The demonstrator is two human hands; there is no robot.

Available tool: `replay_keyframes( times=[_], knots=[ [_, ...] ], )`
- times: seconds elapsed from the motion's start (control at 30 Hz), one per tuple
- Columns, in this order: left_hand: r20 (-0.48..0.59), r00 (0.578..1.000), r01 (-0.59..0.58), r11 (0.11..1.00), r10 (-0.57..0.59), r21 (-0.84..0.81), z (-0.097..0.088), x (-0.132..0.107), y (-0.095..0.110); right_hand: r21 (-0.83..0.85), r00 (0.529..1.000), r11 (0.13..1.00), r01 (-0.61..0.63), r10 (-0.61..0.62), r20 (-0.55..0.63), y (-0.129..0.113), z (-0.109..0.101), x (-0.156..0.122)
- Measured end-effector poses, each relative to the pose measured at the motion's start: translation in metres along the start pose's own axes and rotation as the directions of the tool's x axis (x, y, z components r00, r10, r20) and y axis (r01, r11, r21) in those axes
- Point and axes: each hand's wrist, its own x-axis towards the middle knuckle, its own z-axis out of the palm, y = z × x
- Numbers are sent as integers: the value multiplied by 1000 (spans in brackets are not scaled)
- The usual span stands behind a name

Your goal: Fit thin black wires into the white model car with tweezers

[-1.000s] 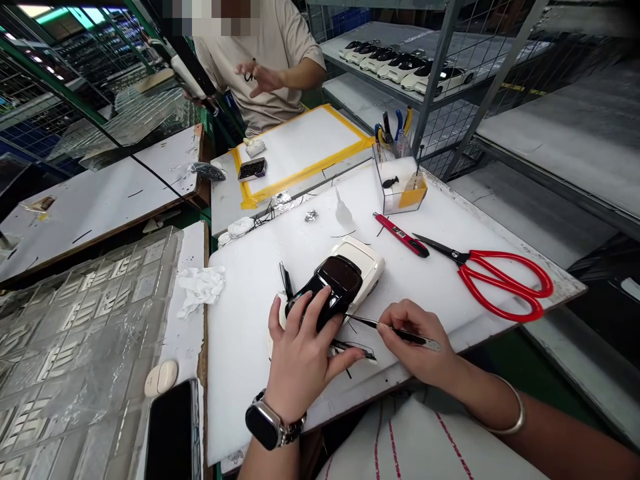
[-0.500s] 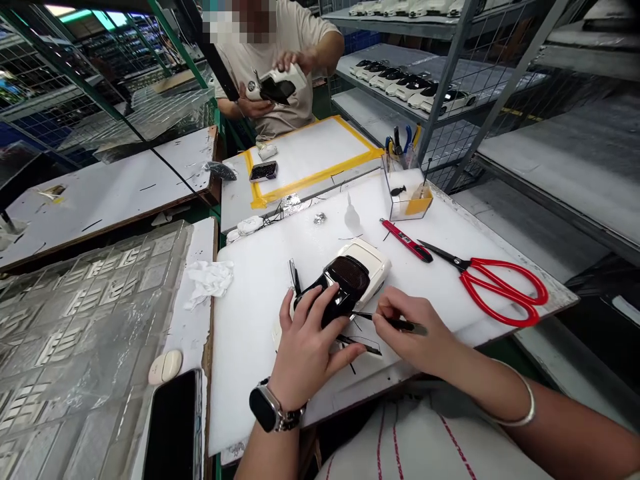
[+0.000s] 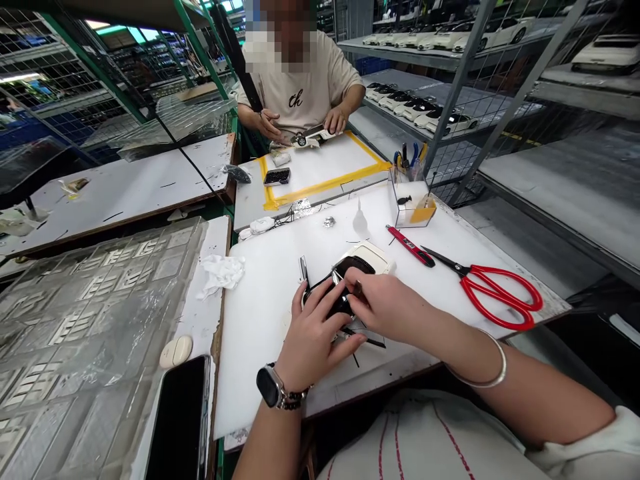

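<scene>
A white model car with a black roof (image 3: 373,253) rests on the white foam sheet, its doors standing out to the sides. Across its roof lies my left hand (image 3: 315,327), fingers spread and thumb over the near side by an open door (image 3: 370,339), holding the car in place. My right hand (image 3: 383,300) is closed in a pinch above the roof, close to my left fingertips. It grips slim dark tweezers (image 3: 358,288), mostly hidden by the fingers. Thin black strips lie by the car's near side.
Red-handled scissors (image 3: 500,293), a red utility knife (image 3: 410,245) and a clear tool box (image 3: 414,207) lie to the right. A dropper bottle (image 3: 359,219) stands behind the car. Left are a crumpled tissue (image 3: 220,275), a phone (image 3: 179,420) and plastic trays (image 3: 100,340). Opposite, a co-worker (image 3: 305,93) handles another car.
My right hand has moved left and up with the tweezers, from the car's near side to over its roof. My left hand stays on the car. The co-worker has lowered the other car.
</scene>
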Motion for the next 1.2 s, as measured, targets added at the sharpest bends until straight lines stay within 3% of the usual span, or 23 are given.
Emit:
replay_keyframes(
  times=[0.1,0.2,0.4,1.0,1.1,1.2],
  knots=[
    [-18,1000,-6,1000,5,-24,1,-1,-1,-12,999,999,31,-31,13,3,2,0],
    [-13,1000,6,999,-7,-52,2,-1,-1,68,997,995,69,-65,-50,11,0,-4],
    [19,999,36,995,-34,-92,0,-2,-1,289,969,957,21,52,-243,23,-8,-14],
    [17,999,33,995,-31,-99,1,-2,-1,273,977,961,53,6,-212,28,9,-18],
    [17,999,32,995,-31,-96,2,-2,-2,202,974,967,154,-115,-193,24,12,-17],
    [14,999,31,995,-30,-96,2,-2,-2,69,922,930,362,-346,-171,19,14,-14]
  ],
)
